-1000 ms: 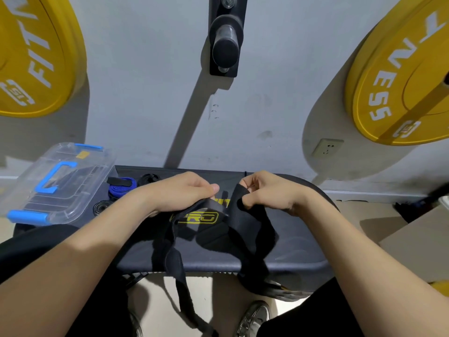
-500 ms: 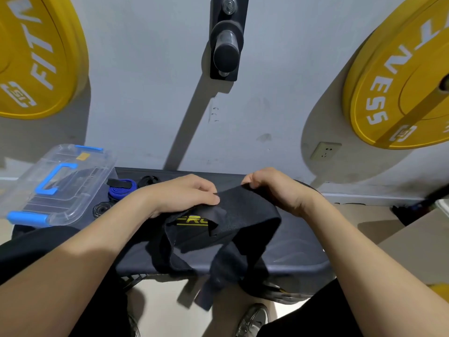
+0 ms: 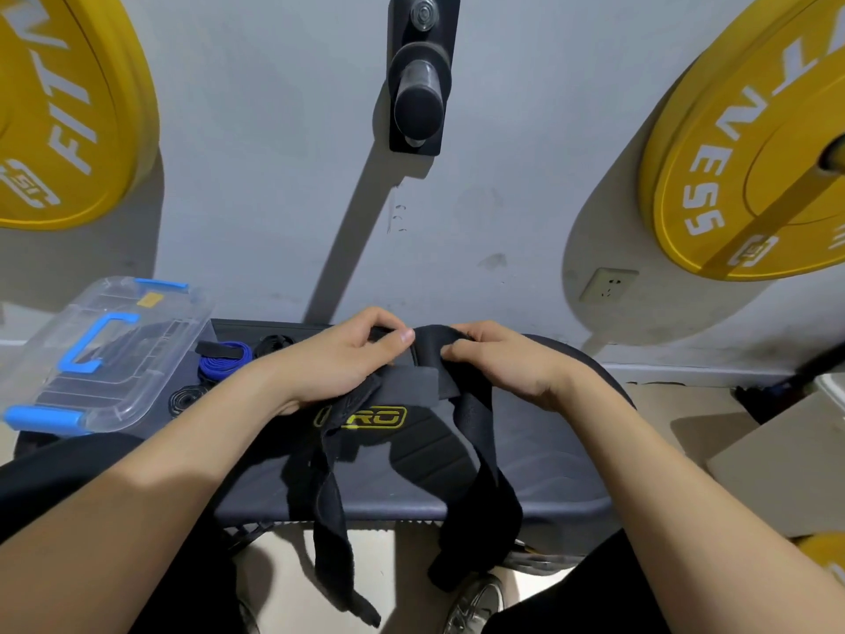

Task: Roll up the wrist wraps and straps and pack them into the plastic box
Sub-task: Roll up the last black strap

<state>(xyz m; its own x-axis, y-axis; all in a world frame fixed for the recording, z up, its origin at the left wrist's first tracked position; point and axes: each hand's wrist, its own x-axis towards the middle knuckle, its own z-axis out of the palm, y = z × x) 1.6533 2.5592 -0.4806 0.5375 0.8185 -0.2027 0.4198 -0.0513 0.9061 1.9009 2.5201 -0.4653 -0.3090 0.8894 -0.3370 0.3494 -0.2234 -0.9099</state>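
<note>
Black wrap [image 3: 475, 432] shaken out since before; rolling can start.
Your left hand [image 3: 338, 359] and right hand [image 3: 503, 363] pinch its top; tails hang toward 6 o'clock.

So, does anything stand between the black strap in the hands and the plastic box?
The plastic box seems to have its lid on, which bars entry. A blue rolled strap lies beside it, toward the black strap.
</note>
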